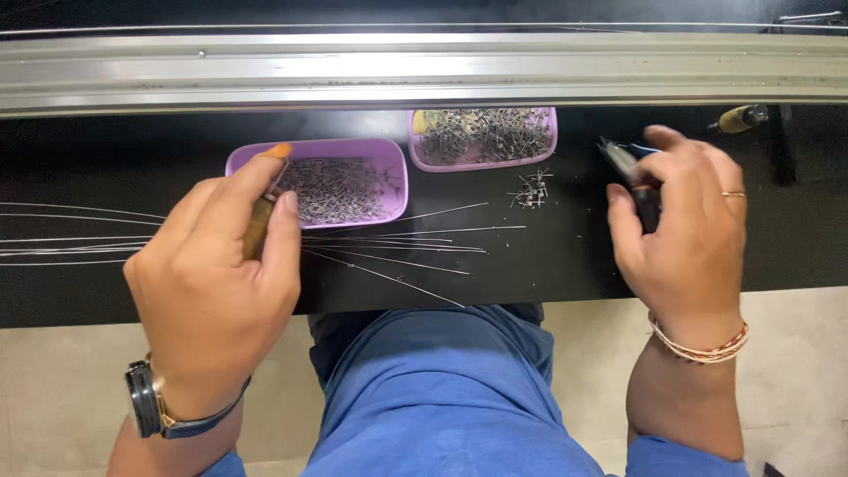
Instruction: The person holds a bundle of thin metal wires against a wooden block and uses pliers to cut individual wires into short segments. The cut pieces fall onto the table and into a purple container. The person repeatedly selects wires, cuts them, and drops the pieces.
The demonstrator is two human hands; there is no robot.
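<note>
My left hand [216, 283] is closed around a thin tool with a brownish handle [257, 227], its tip reaching toward a purple tray [393, 157] filled with small metal wire pieces. My right hand [685, 234] grips a pair of dark pliers [632, 177] over the black bench at the right. Several long thin wires [397, 252] lie across the bench between the hands, running off to the left. A second purple tray [550, 132] of metal pieces stands behind, with a small loose pile of pieces [532, 188] in front of it.
A long aluminium rail [424, 71] runs along the back of the black bench [530, 265]. Another tool with a yellowish handle [738, 117] lies at the far right. My blue-trousered legs [442, 397] are below the bench's front edge.
</note>
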